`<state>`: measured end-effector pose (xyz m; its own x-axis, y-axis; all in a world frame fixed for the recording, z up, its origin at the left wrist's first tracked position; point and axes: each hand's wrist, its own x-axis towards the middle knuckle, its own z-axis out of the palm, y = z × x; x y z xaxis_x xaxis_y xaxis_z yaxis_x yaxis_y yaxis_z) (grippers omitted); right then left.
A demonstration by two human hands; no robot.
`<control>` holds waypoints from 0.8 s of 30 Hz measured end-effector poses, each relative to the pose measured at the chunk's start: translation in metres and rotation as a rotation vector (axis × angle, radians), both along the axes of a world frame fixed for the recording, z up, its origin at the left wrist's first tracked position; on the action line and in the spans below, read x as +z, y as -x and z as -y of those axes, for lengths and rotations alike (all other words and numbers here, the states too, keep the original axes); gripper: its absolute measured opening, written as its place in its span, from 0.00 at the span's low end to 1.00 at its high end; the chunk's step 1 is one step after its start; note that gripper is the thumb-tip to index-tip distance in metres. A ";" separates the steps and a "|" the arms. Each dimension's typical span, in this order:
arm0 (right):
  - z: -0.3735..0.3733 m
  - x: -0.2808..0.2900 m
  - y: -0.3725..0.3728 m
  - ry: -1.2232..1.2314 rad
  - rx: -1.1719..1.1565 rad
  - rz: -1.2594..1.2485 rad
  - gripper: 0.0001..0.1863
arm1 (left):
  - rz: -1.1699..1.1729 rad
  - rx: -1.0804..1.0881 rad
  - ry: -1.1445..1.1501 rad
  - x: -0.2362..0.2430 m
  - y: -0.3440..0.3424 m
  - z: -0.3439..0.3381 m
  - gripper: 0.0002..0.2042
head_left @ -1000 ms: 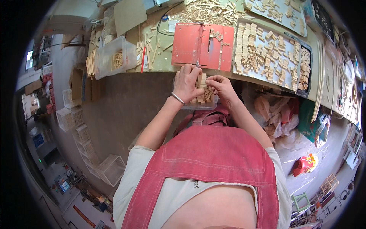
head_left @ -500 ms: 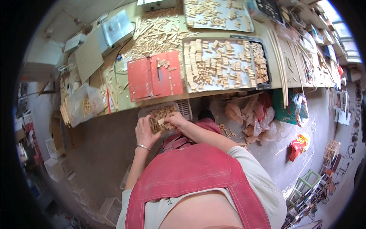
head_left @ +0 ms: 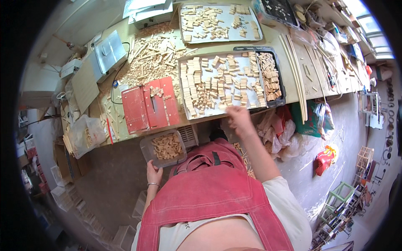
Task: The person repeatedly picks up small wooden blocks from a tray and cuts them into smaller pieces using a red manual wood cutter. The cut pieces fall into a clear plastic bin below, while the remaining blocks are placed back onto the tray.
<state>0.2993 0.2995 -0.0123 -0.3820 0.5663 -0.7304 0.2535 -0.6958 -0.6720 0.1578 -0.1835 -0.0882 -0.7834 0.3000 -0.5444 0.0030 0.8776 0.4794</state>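
Touching tub at corner with your left hand, grip unclear; your right hand bunched at tray front edge, can't tell if pinching anything.

Blocks pale tan, tub clear, tray white, panel red, tabletop dull green. Apron red, pale-stitched.

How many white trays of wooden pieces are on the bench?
2: the near tray, by the right hand, and the far tray, just behind it.
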 end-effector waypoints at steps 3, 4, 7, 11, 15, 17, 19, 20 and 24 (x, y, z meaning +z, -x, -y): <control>-0.092 -0.003 -0.005 -0.256 -0.116 0.024 0.06 | 0.021 0.082 0.024 -0.016 -0.018 0.001 0.33; -0.119 -0.007 0.001 -0.318 -0.148 0.051 0.06 | 0.036 0.112 0.019 -0.020 -0.024 -0.001 0.33; -0.183 -0.042 0.023 -0.523 -0.178 0.082 0.04 | 0.066 0.197 0.017 -0.024 -0.041 -0.012 0.33; -0.229 -0.084 0.062 -0.617 -0.086 0.190 0.07 | 0.089 0.319 0.027 -0.022 -0.072 -0.025 0.33; -0.251 -0.113 0.070 -0.816 0.126 0.335 0.13 | 0.127 0.390 -0.001 -0.017 -0.106 -0.038 0.32; -0.263 -0.124 0.057 -1.102 0.203 0.394 0.15 | 0.123 0.378 0.026 -0.014 -0.118 -0.045 0.32; -0.265 -0.087 0.038 -1.137 0.471 0.447 0.15 | 0.126 0.396 0.073 -0.015 -0.140 -0.049 0.32; -0.269 -0.074 0.029 -1.125 0.557 0.500 0.14 | 0.127 0.392 0.104 -0.015 -0.144 -0.052 0.32; -0.274 -0.065 0.009 -1.238 0.748 0.429 0.14 | 0.141 0.423 0.139 -0.018 -0.154 -0.062 0.32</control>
